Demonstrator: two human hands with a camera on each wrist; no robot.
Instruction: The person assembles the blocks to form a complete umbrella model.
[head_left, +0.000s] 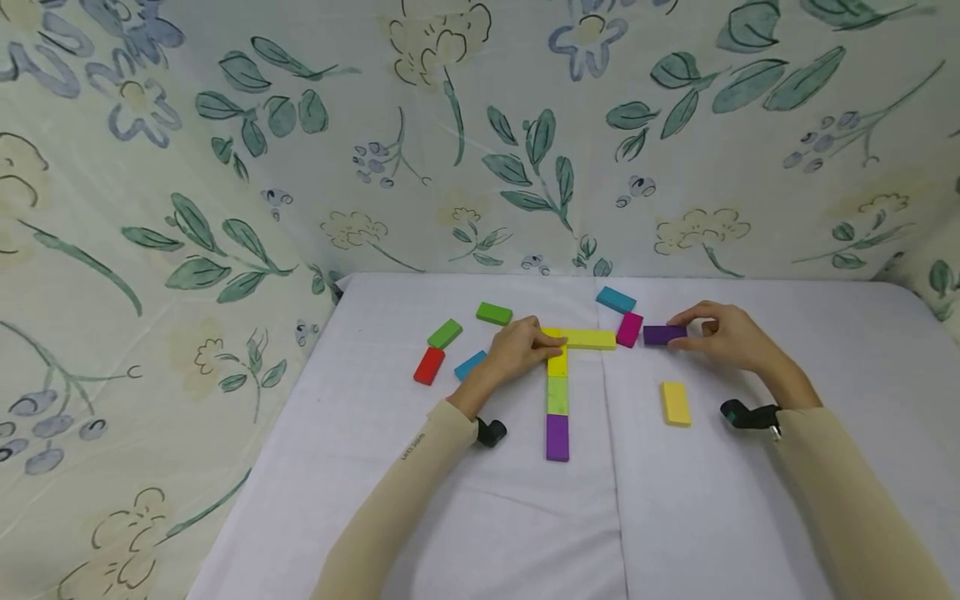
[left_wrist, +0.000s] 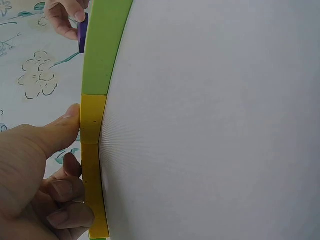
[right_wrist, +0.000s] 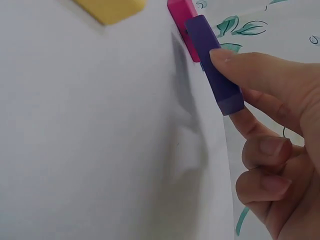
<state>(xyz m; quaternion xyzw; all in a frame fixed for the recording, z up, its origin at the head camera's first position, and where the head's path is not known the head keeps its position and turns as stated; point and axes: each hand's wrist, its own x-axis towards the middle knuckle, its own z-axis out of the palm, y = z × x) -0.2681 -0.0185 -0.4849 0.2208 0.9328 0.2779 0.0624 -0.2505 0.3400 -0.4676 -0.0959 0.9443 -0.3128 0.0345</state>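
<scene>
A purple block (head_left: 664, 335) is pinched between thumb and fingers of my right hand (head_left: 723, 335); the right wrist view shows this purple block (right_wrist: 212, 65) tilted, its end overlapping a magenta block (right_wrist: 181, 25). My left hand (head_left: 517, 350) has its thumb and curled fingers at the yellow blocks (head_left: 557, 364) where a column meets a yellow bar (head_left: 592, 339). Seen from the left wrist, the thumb touches one yellow block (left_wrist: 92, 117) and the other fingers bend against its yellow neighbour (left_wrist: 96, 190). Below them the column continues with a green block (head_left: 557, 396) and another purple block (head_left: 557, 437).
Beyond the bar's right end lie a magenta block (head_left: 629, 330) and a blue block (head_left: 616, 299). A loose yellow block (head_left: 676, 404) is nearer me. Left of the column are a red block (head_left: 429, 366), green blocks (head_left: 446, 333) and a blue block (head_left: 470, 365). Flowered cloth hangs behind the table.
</scene>
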